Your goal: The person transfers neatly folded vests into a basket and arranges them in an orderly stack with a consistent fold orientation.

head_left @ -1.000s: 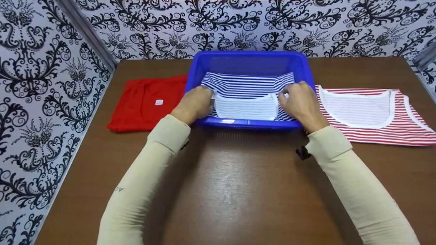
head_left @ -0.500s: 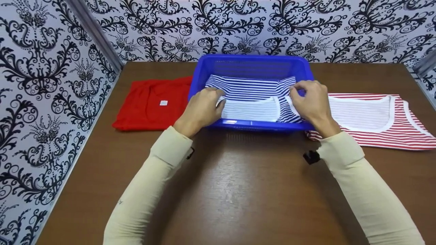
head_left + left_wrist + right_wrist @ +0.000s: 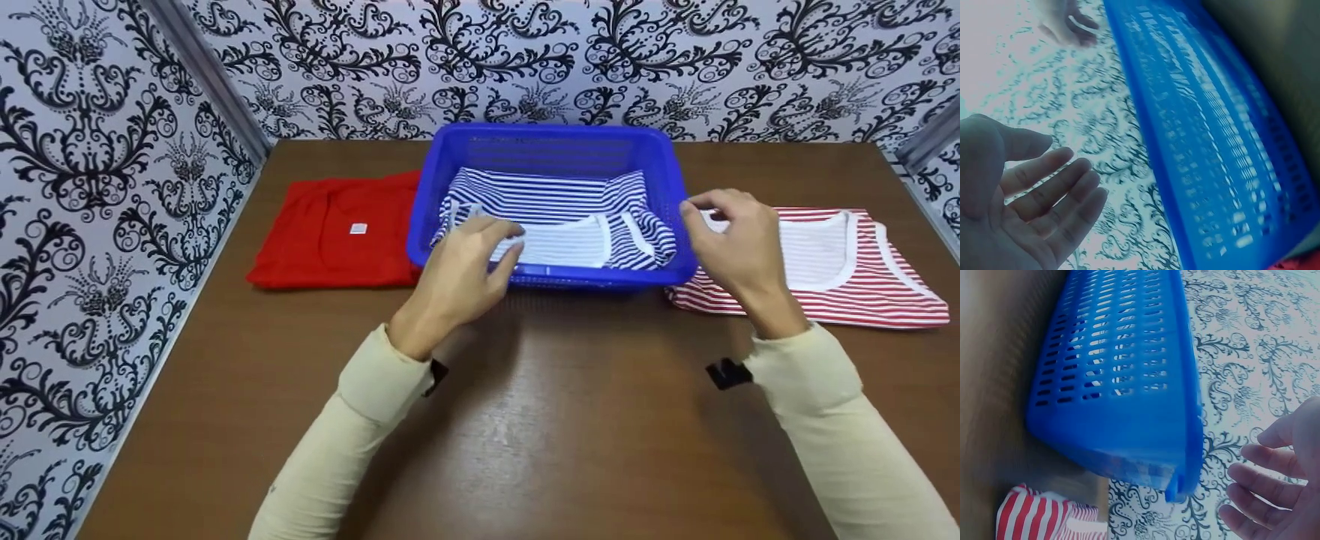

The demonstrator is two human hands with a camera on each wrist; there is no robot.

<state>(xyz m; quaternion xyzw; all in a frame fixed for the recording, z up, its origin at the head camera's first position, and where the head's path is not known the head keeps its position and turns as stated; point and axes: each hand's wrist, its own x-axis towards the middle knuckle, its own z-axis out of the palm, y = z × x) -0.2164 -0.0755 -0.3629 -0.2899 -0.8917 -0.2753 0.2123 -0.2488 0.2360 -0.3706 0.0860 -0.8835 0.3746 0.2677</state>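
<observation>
**Head view: placement apparently complete**

Fingers of the left hand (image 3: 466,266) and right hand (image 3: 741,244) were relaxed, gripping nothing. A blue-striped shirt (image 3: 551,201) lay inside the blue basket (image 3: 592,277), between a red garment (image 3: 369,259) and a red-striped garment (image 3: 862,300). The next move probably called for grasping either outer garment.

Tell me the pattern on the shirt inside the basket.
The shirt has blue and white stripes, clearest in the head view.
</observation>
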